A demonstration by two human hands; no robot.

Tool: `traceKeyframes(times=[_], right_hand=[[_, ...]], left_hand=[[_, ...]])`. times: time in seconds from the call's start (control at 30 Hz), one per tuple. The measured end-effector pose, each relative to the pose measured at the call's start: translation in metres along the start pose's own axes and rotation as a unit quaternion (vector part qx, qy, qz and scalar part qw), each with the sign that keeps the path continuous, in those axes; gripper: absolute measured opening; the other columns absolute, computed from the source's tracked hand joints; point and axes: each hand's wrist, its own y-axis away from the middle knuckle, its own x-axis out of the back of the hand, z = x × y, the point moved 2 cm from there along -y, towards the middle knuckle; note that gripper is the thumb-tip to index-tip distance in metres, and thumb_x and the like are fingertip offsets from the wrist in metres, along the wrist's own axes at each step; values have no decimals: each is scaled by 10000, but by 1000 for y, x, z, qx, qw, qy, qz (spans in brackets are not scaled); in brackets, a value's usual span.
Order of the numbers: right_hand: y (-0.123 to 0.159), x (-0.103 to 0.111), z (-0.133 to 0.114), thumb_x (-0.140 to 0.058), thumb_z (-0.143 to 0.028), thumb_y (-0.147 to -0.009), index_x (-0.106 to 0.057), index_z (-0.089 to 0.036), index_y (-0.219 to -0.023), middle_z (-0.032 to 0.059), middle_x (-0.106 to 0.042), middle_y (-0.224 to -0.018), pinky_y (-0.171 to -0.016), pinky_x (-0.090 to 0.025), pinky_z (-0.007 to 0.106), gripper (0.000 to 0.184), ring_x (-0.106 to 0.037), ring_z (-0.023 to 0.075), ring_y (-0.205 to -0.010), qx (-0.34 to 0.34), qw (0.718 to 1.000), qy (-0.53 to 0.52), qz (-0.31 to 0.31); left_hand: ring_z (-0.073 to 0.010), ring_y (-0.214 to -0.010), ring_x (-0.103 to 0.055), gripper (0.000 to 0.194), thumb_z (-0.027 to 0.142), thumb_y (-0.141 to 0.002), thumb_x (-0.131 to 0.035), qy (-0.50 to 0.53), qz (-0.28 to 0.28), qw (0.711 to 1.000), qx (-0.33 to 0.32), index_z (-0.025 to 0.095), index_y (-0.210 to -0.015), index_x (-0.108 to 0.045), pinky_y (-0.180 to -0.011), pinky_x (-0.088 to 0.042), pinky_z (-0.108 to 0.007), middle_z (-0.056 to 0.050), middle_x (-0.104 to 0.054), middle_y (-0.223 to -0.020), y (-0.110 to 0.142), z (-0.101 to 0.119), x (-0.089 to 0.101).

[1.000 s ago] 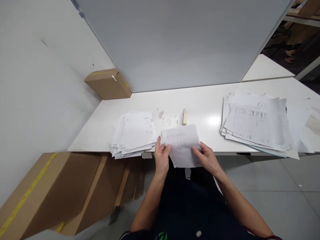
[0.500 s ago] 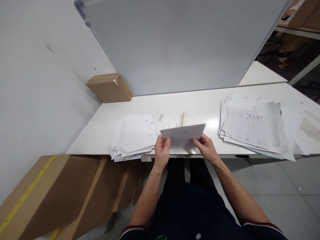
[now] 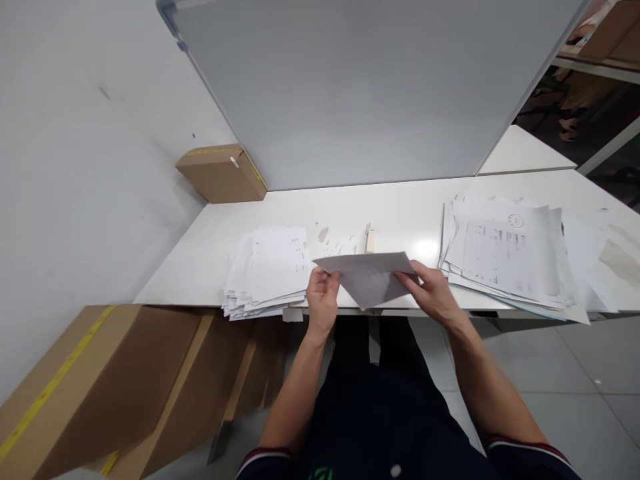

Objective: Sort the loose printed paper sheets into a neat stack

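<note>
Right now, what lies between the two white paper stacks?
In the head view: a white paper sheet held by the left hand and right hand, a small cream rectangular block and grey smudges on the white tabletop.

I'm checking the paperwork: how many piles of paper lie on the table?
2. On the table, the left pile is beside the left hand; the right pile lies past the right hand. The held paper probably hides none.

left hand [image 3: 323,300] | right hand [image 3: 434,292] | both gripping paper [image 3: 370,279] | at table [image 3: 320,207] edge
</note>
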Motion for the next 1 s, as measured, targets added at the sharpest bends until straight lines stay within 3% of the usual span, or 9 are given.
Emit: traceKeyframes(times=[0.1,0.17,0.33,0.5,0.63,0.7,0.77,0.9,1.0], right_hand=[[-3,34,-32,-369,-253,-875,-572,-216,-894,29,-603,-727,-556,-344,256,207,-522,151,-622,46,975,210,-51],[-4,42,-47,-361,-135,-838,-540,-190,-796,24,-551,-630,-517,-278,258,192,-463,142,-554,58,938,330,-87],[-9,14,-43,-394,66,-643,-464,-167,-729,18,-473,-584,-477,-155,261,258,-384,125,-512,74,855,482,-175],[-8,10,-41,-402,35,-675,-457,-167,-756,15,-472,-588,-466,-141,267,224,-371,120,-501,73,854,474,-200],[-7,33,-47,-371,-183,-846,-464,-188,-780,-5,-479,-555,-453,-187,255,115,-376,115,-470,17,915,352,-196],[-6,37,-35,-357,-314,-878,-484,-191,-784,3,-528,-595,-460,-258,243,201,-443,122,-501,-48,952,224,-205],[0,30,-12,-380,-401,-865,-520,-182,-802,31,-596,-693,-488,-345,246,268,-530,147,-580,-137,966,60,-212],[27,3,42,-495,-436,-798,-561,-146,-985,73,-657,-826,-554,-448,279,351,-611,199,-690,-313,910,-217,-165],[49,-12,65,-549,-413,-773,-560,-135,-1056,71,-672,-805,-534,-457,268,397,-615,186,-649,-375,864,-318,-108]], left_hand=[[-184,-1085,-497,591,341,-746,-610,-104,4,994,-24,254,-1264,-340,-929,-382,-335,-90,-481,-1223,2,2,7],[-207,-1184,-422,644,341,-730,-626,-187,-39,981,-20,280,-1290,-316,-985,-333,-371,-81,-408,-1314,6,-3,9],[-207,-1166,-445,391,335,-761,-577,-264,-152,952,6,264,-1141,-519,-941,-386,-361,-59,-514,-1213,13,-42,4],[-191,-1003,-552,164,315,-791,-537,-233,-129,963,-42,200,-854,-636,-891,-422,-353,-63,-629,-972,7,-54,3],[-155,-827,-600,174,322,-775,-570,-116,-55,991,-26,176,-860,-616,-767,-473,-290,-40,-643,-845,-1,-22,4],[-142,-771,-603,197,334,-761,-589,-75,-30,997,-17,170,-867,-614,-714,-481,-263,-33,-643,-805,-6,-10,2],[-141,-797,-601,240,353,-774,-570,-68,-19,997,-7,169,-923,-611,-719,-481,-255,-46,-644,-847,-12,-9,-1],[-145,-884,-589,306,365,-822,-490,-118,-34,992,26,177,-1049,-567,-791,-471,-283,-75,-633,-962,-21,-40,-10],[-149,-890,-586,266,315,-821,-485,-187,-51,981,12,174,-1030,-572,-813,-466,-303,-72,-630,-956,-22,-67,-16]])
